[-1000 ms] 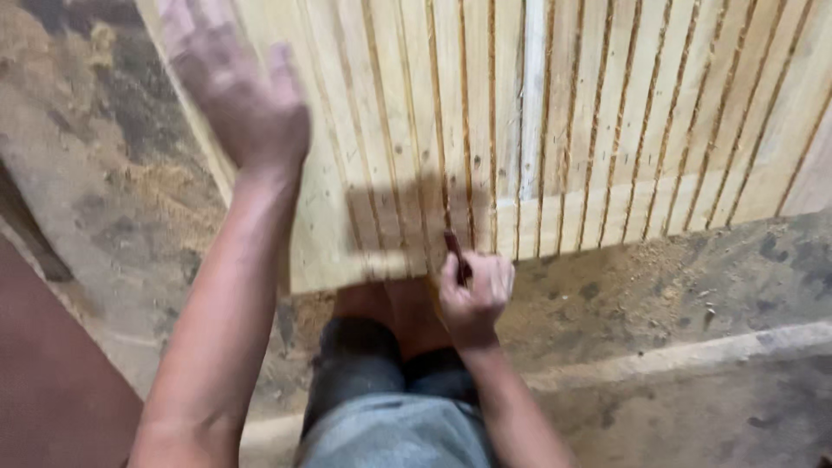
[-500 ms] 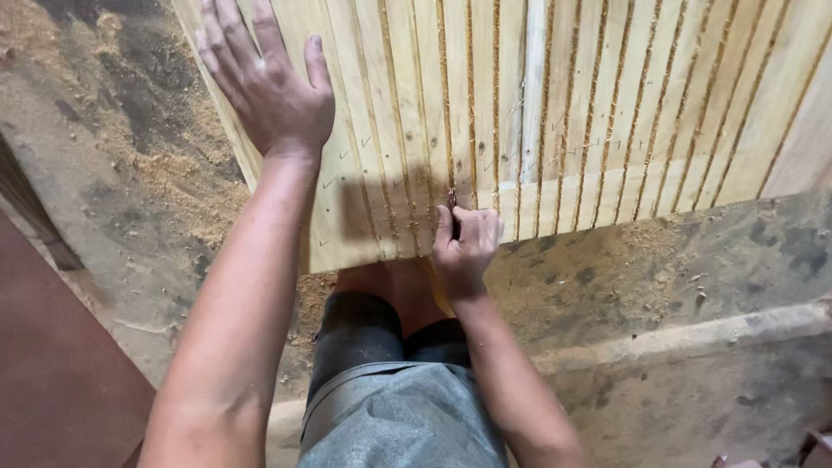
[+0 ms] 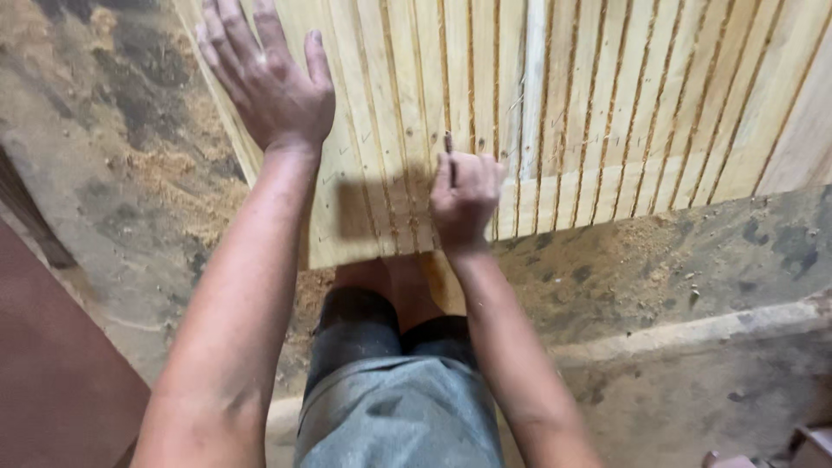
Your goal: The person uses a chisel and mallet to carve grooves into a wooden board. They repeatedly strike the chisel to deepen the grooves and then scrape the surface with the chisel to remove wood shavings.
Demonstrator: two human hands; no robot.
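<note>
While the slatted pine panel [image 3: 607, 113] lies flat on the sawdusty floor [image 3: 113, 173], the right hand [image 3: 464, 198] has its fingers curled tight around a pencil [image 3: 450, 156], tip on a slat near the panel's near edge. Left hand [image 3: 264, 82] is pressed flat on it, fingers spread. Judging by the few faint ticks on the left slats, marking looks barely underway, with most slats to the right unmarked.

We have a single head-worn view, looking steeply down and forward at close range over both forearms onto the slatted wooden panel [image 3: 537, 113] and the sawdust-strewn floor [image 3: 113, 173] beneath.
</note>
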